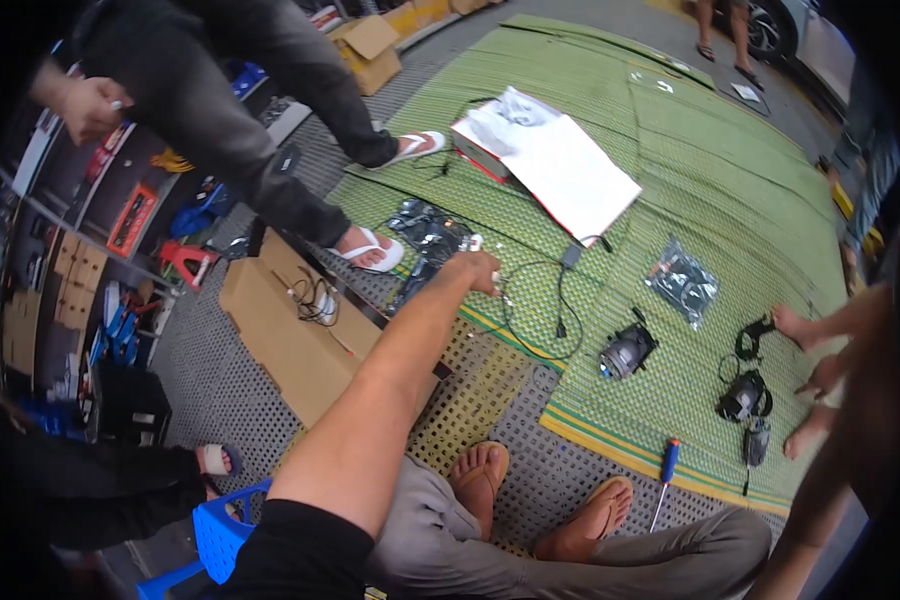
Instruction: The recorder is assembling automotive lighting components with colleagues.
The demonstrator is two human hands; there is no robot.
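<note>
I see my left hand (478, 270) low over the green mat (730, 190), fingers curled; I can't tell whether it grips anything. Beside it, my forearm (385, 375) partly hides plastic-wrapped black parts (434, 232). My right hand is out of view.

One wide camera on the head looks down and forward, over the near trousers (670, 556) at lower centre, toward the mat (735, 205) at upper right.

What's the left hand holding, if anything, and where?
Can't tell: small whitish bits show by the left hand, too small to identify; any grip is unclear.
</note>
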